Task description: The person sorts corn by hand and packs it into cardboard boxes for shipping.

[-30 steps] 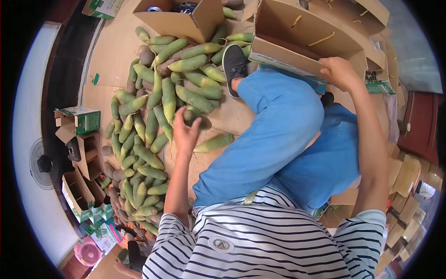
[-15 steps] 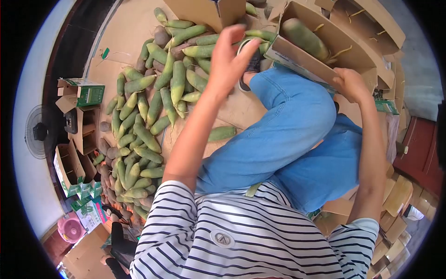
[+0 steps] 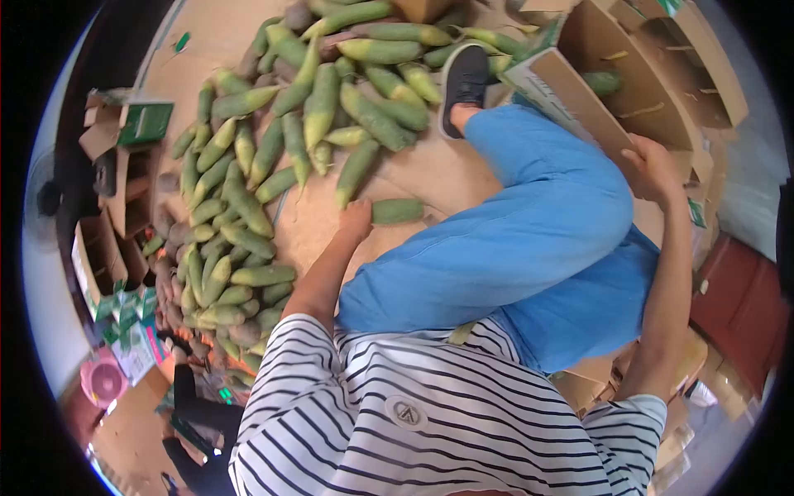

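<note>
My left hand (image 3: pixel 357 220) is down on the cardboard-covered floor, its fingers curled at the left end of a green radish (image 3: pixel 398 211); the fingertips are partly hidden. Another green radish (image 3: pixel 357 174) lies just above that hand, its lower tip close to the knuckles. My right hand (image 3: pixel 653 169) grips the near edge of an open cardboard box (image 3: pixel 571 103), which is tilted against my raised knee. Inside the box, part of a green radish (image 3: pixel 602 83) shows, along with string handles.
A large pile of green radishes (image 3: pixel 321 107) spreads at the left, with darker brownish roots (image 3: pixel 169 273) at its edge. My shoe (image 3: pixel 468 78) stands beside the pile. More open boxes (image 3: pixel 99 256) line the left. A person in dark sleeves (image 3: pixel 194 405) is at the lower left.
My left hand has come down from beside the box to the radish on the floor. The radish in the box has settled deeper. My right hand still holds the box edge.
</note>
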### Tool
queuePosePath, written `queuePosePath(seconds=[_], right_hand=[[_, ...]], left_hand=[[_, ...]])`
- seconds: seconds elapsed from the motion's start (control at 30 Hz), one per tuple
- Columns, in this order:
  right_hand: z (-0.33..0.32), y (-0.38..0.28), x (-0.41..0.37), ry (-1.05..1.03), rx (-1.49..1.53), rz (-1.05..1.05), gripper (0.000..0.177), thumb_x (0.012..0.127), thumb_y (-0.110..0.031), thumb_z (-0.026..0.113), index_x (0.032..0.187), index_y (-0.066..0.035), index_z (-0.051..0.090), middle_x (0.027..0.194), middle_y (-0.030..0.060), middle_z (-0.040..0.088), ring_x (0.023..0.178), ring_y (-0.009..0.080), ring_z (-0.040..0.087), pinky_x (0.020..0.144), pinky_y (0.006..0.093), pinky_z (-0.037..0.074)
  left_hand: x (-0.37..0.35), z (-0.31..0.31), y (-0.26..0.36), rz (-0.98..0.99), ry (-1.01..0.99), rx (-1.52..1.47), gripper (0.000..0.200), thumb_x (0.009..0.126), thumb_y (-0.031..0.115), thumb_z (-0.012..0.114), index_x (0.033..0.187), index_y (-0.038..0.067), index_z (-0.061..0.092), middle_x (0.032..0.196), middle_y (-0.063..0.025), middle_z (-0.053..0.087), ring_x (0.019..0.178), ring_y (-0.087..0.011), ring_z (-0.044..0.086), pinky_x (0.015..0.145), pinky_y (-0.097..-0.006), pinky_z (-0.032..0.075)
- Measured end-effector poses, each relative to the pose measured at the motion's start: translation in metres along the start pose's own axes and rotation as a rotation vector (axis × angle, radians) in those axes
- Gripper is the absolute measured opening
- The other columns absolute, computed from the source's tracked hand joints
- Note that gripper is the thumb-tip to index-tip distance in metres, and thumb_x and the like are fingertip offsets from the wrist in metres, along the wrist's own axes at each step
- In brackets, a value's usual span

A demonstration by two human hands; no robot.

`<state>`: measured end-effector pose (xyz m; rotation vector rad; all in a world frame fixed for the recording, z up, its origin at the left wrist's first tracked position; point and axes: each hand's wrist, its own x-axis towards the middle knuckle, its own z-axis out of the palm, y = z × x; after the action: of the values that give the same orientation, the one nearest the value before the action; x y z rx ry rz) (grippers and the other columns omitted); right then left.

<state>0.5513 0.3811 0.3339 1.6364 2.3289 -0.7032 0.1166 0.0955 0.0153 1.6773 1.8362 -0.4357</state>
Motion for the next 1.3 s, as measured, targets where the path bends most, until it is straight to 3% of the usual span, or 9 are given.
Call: queuePosePath(seconds=[0.2, 0.33, 0.43, 0.6, 0.73, 0.87, 0.97, 1.13, 1.3], right_hand=[[-0.003, 0.010, 0.004, 0.016, -0.176, 0.029, 0.027, 0.084, -0.018, 0.056, 0.106, -0.003, 0.058, 0.098, 0.0204, 0.060, 0.094, 0.0375, 0.056, 0.079, 0.0433, 0.045], [-0.001, 0.016, 0.003, 0.056, -0.193, -0.005, 0.025, 0.082, -0.019, 0.057, 0.102, -0.004, 0.058, 0.095, 0.0196, 0.061, 0.094, 0.0370, 0.056, 0.079, 0.0448, 0.044], [0.002, 0.024, 0.006, 0.091, -0.185, 0.003, 0.024, 0.081, -0.019, 0.058, 0.100, -0.004, 0.059, 0.093, 0.0185, 0.062, 0.093, 0.0362, 0.056, 0.078, 0.0454, 0.045], [0.007, 0.023, 0.008, 0.087, -0.205, 0.063, 0.023, 0.079, -0.019, 0.062, 0.100, -0.009, 0.064, 0.095, 0.0119, 0.065, 0.095, 0.0299, 0.060, 0.079, 0.0424, 0.048], [0.009, 0.025, 0.006, 0.069, -0.219, 0.054, 0.024, 0.080, -0.018, 0.062, 0.102, -0.010, 0.064, 0.097, 0.0117, 0.064, 0.095, 0.0293, 0.060, 0.080, 0.0413, 0.048], [0.009, 0.023, 0.003, 0.061, -0.202, 0.065, 0.023, 0.079, -0.017, 0.061, 0.101, -0.010, 0.064, 0.096, 0.0115, 0.065, 0.095, 0.0298, 0.060, 0.079, 0.0413, 0.048], [0.006, 0.018, 0.002, 0.027, -0.208, 0.072, 0.023, 0.078, -0.017, 0.061, 0.100, -0.010, 0.064, 0.096, 0.0113, 0.065, 0.094, 0.0304, 0.061, 0.078, 0.0414, 0.049], [0.005, 0.024, -0.001, 0.055, -0.181, 0.077, 0.020, 0.078, -0.017, 0.062, 0.095, -0.008, 0.066, 0.094, 0.0124, 0.065, 0.093, 0.0307, 0.061, 0.077, 0.0416, 0.049], [0.006, 0.023, 0.005, 0.045, -0.224, 0.075, 0.022, 0.078, -0.017, 0.061, 0.096, -0.007, 0.065, 0.094, 0.0151, 0.064, 0.094, 0.0325, 0.060, 0.077, 0.0440, 0.049]], left_hand=[[-0.005, -0.010, 0.001, 0.059, -0.001, -0.122, 0.050, 0.068, 0.023, 0.071, 0.111, 0.006, 0.050, 0.105, -0.0156, 0.056, 0.098, -0.0336, 0.055, 0.081, -0.0442, 0.047], [-0.032, -0.011, -0.012, 0.148, 0.029, -0.674, 0.055, 0.067, 0.025, 0.076, 0.109, -0.002, 0.053, 0.098, -0.0190, 0.057, 0.093, -0.0347, 0.056, 0.080, -0.0414, 0.045], [-0.057, -0.059, 0.009, 0.094, 0.275, -0.909, 0.052, 0.070, 0.021, 0.075, 0.110, -0.003, 0.053, 0.097, -0.0170, 0.058, 0.094, -0.0304, 0.056, 0.083, -0.0386, 0.043], [-0.042, -0.195, 0.067, 0.199, 0.760, -0.703, 0.057, 0.073, 0.014, 0.073, 0.120, -0.004, 0.047, 0.111, -0.0173, 0.052, 0.101, -0.0271, 0.051, 0.089, -0.0353, 0.040], [-0.044, -0.328, 0.181, 0.457, 0.984, -0.624, 0.055, 0.071, 0.010, 0.074, 0.119, 0.000, 0.049, 0.105, -0.0144, 0.054, 0.099, -0.0280, 0.052, 0.087, -0.0359, 0.041], [-0.009, -0.393, 0.272, 0.830, 1.070, -0.387, 0.053, 0.070, 0.014, 0.074, 0.117, 0.003, 0.051, 0.106, -0.0171, 0.055, 0.099, -0.0343, 0.052, 0.084, -0.0399, 0.043], [0.025, -0.392, 0.304, 0.900, 0.848, -0.207, 0.056, 0.072, 0.023, 0.073, 0.119, 0.003, 0.050, 0.108, -0.0197, 0.054, 0.102, -0.0368, 0.051, 0.084, -0.0422, 0.044], [0.028, -0.346, 0.251, 0.817, 1.071, -0.233, 0.051, 0.075, 0.019, 0.069, 0.118, 0.000, 0.048, 0.112, -0.0228, 0.051, 0.103, -0.0398, 0.050, 0.087, -0.0444, 0.042], [0.033, -0.189, 0.090, 0.458, 0.475, -0.244, 0.046, 0.074, 0.018, 0.068, 0.111, -0.001, 0.048, 0.107, -0.0245, 0.051, 0.099, -0.0416, 0.051, 0.085, -0.0440, 0.044]])
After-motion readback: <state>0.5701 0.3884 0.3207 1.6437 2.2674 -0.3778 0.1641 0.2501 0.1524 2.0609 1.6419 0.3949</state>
